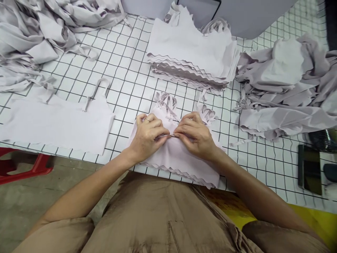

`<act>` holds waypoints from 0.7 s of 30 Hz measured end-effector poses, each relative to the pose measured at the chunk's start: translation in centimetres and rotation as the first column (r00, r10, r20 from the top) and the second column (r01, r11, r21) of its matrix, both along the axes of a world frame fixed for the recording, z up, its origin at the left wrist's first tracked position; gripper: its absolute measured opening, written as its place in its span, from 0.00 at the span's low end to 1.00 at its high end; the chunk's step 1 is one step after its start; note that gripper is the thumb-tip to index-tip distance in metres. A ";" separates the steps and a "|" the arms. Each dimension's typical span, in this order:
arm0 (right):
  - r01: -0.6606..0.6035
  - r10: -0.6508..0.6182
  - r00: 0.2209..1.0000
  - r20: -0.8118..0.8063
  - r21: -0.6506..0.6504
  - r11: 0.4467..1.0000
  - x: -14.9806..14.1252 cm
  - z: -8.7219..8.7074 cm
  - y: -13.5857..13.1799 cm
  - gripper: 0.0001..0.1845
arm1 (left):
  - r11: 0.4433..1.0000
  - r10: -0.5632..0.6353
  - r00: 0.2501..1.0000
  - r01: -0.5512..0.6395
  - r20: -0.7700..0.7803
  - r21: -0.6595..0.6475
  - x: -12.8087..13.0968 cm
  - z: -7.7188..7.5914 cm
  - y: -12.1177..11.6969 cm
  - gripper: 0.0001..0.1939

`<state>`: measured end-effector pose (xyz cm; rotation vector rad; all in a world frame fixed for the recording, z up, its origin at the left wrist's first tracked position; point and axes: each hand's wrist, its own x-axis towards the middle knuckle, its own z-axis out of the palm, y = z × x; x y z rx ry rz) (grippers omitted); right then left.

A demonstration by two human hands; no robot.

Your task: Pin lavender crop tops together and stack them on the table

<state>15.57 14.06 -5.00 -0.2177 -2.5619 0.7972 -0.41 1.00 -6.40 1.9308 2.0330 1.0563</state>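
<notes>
Both hands are over a pale pink strappy garment [181, 158] that lies near the table's front edge, its wavy hem toward me. My left hand [147, 135], with a ring on one finger, pinches the neckline edge of this garment. Close beside it, my right hand [196, 135] pinches the same edge from the other side. A thin pale strip of the edge shows between the two sets of fingertips. Coiled straps [167, 102] lie just beyond the hands. The fingers hide part of the neckline.
Behind the hands stands a neat stack of matching garments [189, 49]. One garment [58, 121] lies flat at left. Loose heaps sit at the far left [47, 28] and right [286, 80]. A dark phone-like object [310, 169] is at right; a red stool [31, 168] stands below left.
</notes>
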 end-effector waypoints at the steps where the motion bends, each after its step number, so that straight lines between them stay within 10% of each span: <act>1: -0.008 0.008 1.000 0.007 0.003 1.000 -0.1 0.2 0.1 0.08 | 1.000 0.002 1.000 -0.002 0.003 -0.014 0.0 0.0 0.0 0.07; 12: -0.428 0.397 0.815 0.423 -0.023 0.903 -2.9 3.9 3.9 0.17 | 0.980 -0.086 0.981 0.114 0.172 -0.160 -0.7 0.8 0.1 0.08; 21: -0.195 0.298 0.874 0.384 -0.284 0.939 -9.2 7.0 8.9 0.18 | 0.942 -0.020 0.980 0.085 0.199 -0.324 -2.6 3.2 -1.4 0.10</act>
